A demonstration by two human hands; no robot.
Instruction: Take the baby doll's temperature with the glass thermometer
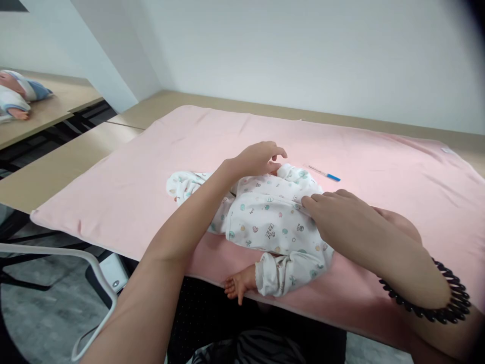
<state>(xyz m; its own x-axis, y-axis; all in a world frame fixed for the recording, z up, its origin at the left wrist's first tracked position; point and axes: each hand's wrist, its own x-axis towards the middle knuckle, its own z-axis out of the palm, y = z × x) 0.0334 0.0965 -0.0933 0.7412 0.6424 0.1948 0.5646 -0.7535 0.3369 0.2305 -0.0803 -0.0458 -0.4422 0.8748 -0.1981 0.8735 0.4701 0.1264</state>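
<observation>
A baby doll in a white printed outfit (265, 217) lies on its back across a pink cloth (129, 187), its legs to the left and its head to the right, mostly behind my right forearm. My left hand (259, 157) is over the doll's far hand and cuff, fingers apart and slightly curled. At the upper chest of the outfit, my right hand (329, 207) has its fingers closed on the fabric near the neckline. The doll's near hand (241, 283) rests at the cloth's front edge. Beyond the doll lies a thermometer with a blue end (333, 177).
Another doll in white and blue (22, 93) lies on a separate table at the far left. A white wall (303, 60) stands behind the wooden table (71, 162). A white curved frame (93, 265) and a white device (113, 273) are at the lower left.
</observation>
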